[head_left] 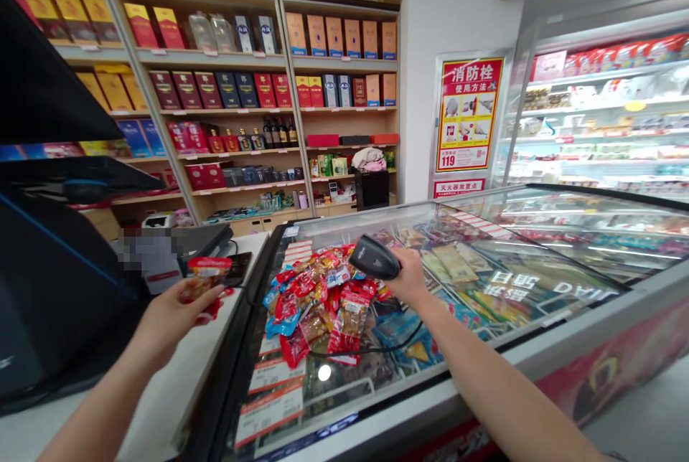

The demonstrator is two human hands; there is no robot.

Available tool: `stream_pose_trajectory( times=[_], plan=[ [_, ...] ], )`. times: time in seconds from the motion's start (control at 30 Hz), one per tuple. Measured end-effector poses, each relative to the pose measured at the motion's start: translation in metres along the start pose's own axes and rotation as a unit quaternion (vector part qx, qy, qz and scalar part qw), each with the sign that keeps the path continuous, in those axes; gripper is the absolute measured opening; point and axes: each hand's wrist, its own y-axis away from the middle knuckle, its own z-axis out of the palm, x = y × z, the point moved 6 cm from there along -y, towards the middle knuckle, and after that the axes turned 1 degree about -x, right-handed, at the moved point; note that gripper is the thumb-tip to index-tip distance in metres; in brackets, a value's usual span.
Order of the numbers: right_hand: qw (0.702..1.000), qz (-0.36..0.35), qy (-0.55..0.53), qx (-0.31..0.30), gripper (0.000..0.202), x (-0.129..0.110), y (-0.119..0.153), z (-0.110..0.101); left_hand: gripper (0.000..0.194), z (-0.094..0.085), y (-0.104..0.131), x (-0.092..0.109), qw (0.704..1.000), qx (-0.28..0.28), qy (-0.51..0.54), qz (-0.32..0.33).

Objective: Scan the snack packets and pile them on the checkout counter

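Between the thumb and fingers of my left hand [180, 308] is a small red snack packet [209, 268], held above the white counter [161, 383]. My right hand [410, 277] grips a black barcode scanner [374, 258] by its handle, its head angled to the left. Beneath the scanner, a heap of red and blue snack packets [317, 297] lies on the glass top of a chest freezer [484, 347]. The scanner's black cable [377, 351] loops over the glass around the front of the heap.
A black checkout monitor and machine [59, 268] stand close on the left. A dark phone-like slab [240, 268] lies on the counter by the freezer's edge. Shelves of boxed bottles [231, 89] line the back wall, and a lit display fridge [608, 110] stands at the right.
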Motion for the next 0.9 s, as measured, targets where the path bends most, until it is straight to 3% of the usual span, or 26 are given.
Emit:
stream_pose_trajectory(
  times=[0.1,0.17,0.27,0.33,0.5,0.9],
  plan=[
    [1.0,-0.001,-0.018,0.016,0.022,-0.001,-0.001,-0.004,0.042,0.056,0.021,0.028,0.981,0.045,0.177,0.059],
    [0.999,-0.013,-0.02,0.032,0.022,-0.004,-0.002,-0.007,0.045,0.097,0.031,0.035,0.963,0.034,0.252,0.088],
    [0.998,-0.03,-0.031,0.036,0.019,-0.011,-0.001,-0.009,0.04,0.148,0.038,0.032,0.956,0.013,0.273,0.109],
    [0.998,-0.042,-0.045,0.031,0.02,-0.017,-0.001,-0.01,0.038,0.169,0.04,0.026,0.961,0.009,0.245,0.124],
    [0.996,-0.055,-0.061,-0.029,0.022,-0.029,-0.001,-0.005,0.037,0.187,0.041,0.011,0.977,0.0,0.161,0.14],
    [0.996,-0.026,-0.048,-0.068,0.023,-0.031,-0.002,0.005,0.045,0.184,0.038,0.003,0.982,0.008,0.106,0.158]
  ],
)
